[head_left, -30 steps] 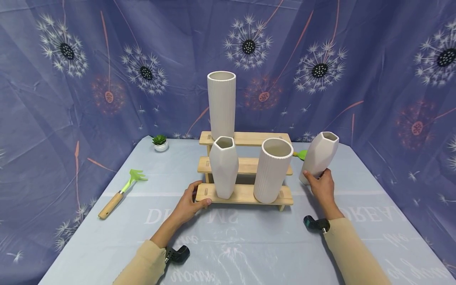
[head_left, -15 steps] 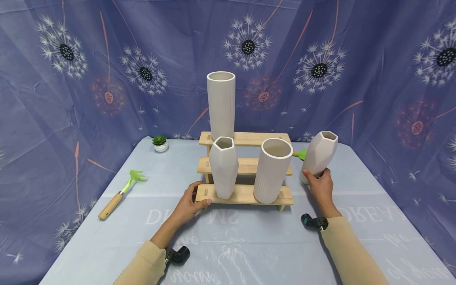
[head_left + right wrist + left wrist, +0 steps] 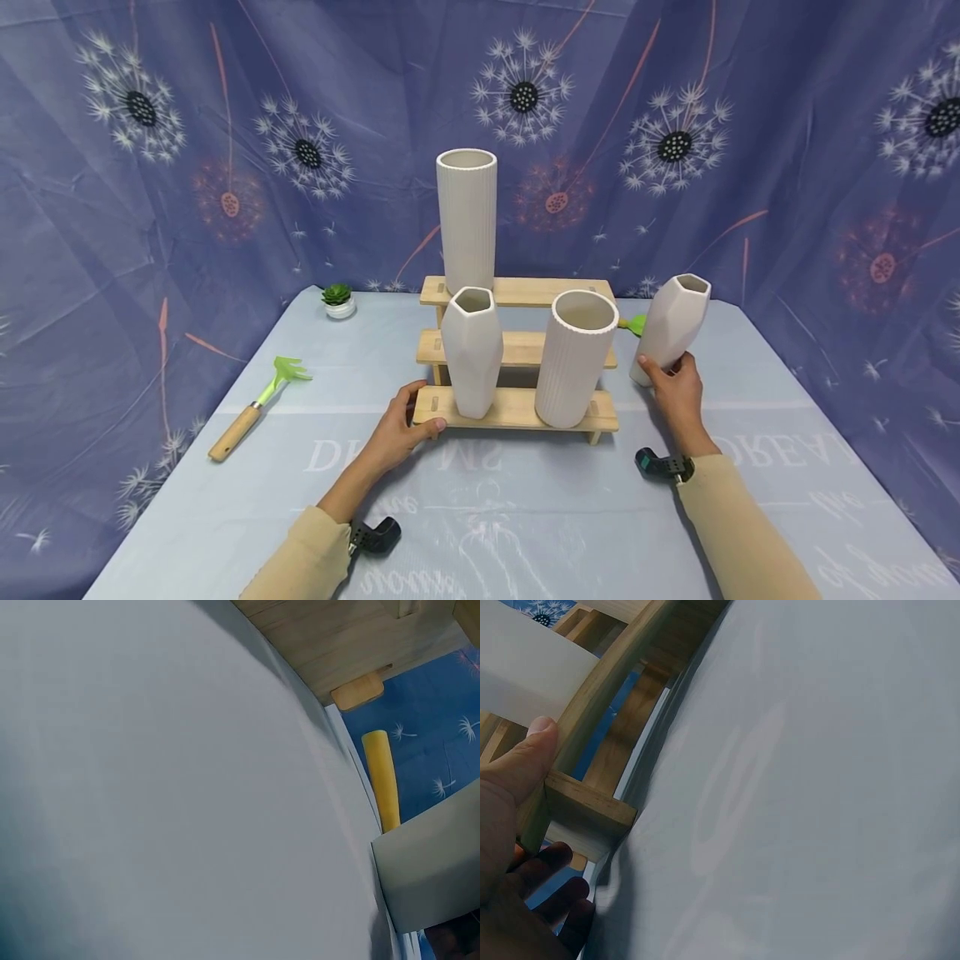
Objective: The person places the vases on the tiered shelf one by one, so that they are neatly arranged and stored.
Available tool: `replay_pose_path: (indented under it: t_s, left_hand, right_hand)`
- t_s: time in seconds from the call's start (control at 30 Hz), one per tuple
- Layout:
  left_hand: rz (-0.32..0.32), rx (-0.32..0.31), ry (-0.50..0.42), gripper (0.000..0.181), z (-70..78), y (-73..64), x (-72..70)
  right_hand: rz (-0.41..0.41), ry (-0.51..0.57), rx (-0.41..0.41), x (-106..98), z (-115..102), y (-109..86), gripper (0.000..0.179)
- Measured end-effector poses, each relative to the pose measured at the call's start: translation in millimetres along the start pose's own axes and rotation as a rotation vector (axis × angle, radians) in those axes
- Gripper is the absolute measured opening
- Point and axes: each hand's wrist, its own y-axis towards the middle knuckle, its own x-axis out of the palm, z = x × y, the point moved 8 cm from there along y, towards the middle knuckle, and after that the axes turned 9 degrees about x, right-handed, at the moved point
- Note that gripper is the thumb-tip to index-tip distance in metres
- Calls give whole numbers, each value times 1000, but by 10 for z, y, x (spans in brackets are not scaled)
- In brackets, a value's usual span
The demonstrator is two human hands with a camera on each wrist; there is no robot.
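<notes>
My left hand [image 3: 395, 429] grips the left end of a three-tier wooden display stand [image 3: 513, 408]. In the left wrist view the thumb lies against the front edge of the lowest board, with the other fingers lower down by its leg. My right hand [image 3: 677, 396] holds a white faceted vase [image 3: 671, 321] near its base, to the right of the stand; the vase leans right, its base close to the table. On the lowest board stand another faceted vase [image 3: 472, 354] and a wide ribbed vase [image 3: 576, 362]. A tall ribbed vase [image 3: 467, 221] stands on the top board.
A green hand rake [image 3: 258, 408] with a wooden handle lies on the left of the cloth-covered table [image 3: 480, 517]. Behind it is a small potted succulent [image 3: 338, 302]. A green-headed tool [image 3: 637, 325] lies behind the held vase, its handle [image 3: 382, 780] visible in the right wrist view.
My right hand and its vase have shifted very slightly left and away from me. The left hand keeps its place on the stand.
</notes>
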Motion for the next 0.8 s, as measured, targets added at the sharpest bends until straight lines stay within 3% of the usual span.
replay_pose_path:
  t_s: [0.47,0.8]
  left_hand:
    - [0,14,4,77,1,-4,8]
    - [11,6,34,76,34,-19,-14]
  right_hand:
    - [2,-44,-7,-54,-9,-8,80]
    - [63,-44,-79,-203,-240,-52,68]
